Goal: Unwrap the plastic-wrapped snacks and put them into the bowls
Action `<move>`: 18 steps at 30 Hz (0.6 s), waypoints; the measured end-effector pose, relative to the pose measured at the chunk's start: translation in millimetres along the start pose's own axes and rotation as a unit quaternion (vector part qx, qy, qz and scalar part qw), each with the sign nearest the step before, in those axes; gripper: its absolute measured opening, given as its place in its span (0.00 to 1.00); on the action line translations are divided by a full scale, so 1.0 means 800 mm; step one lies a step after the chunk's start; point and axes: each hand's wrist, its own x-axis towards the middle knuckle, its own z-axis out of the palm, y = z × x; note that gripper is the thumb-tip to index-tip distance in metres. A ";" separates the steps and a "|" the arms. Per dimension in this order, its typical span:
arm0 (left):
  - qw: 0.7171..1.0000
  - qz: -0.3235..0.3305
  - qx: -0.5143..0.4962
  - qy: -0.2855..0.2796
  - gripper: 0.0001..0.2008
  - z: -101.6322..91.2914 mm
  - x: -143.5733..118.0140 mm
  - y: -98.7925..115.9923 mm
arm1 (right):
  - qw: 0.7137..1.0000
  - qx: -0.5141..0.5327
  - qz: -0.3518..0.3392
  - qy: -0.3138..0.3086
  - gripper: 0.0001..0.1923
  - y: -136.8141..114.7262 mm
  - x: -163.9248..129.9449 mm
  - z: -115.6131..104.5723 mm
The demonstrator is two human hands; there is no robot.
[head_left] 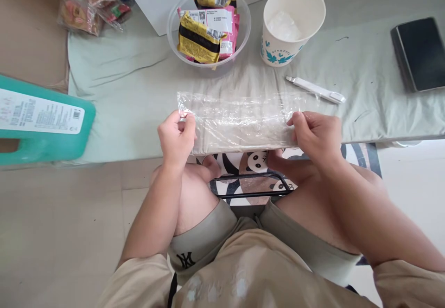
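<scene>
Both hands' grip, clear bag stretched between

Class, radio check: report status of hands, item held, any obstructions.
Left hand and right hand pinch clear plastic bag, stretched flat. White pen, paper cup beyond; not touching.

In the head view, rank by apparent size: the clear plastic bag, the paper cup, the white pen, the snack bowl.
1. clear plastic bag, stretched between both hands
2. snack bowl
3. paper cup, slightly smaller than the bowl; fairly close
4. white pen
</scene>
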 end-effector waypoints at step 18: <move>0.965 0.037 0.260 0.013 0.19 0.004 0.009 0.003 | 0.978 -0.183 -0.057 0.080 0.34 0.029 0.003 0.008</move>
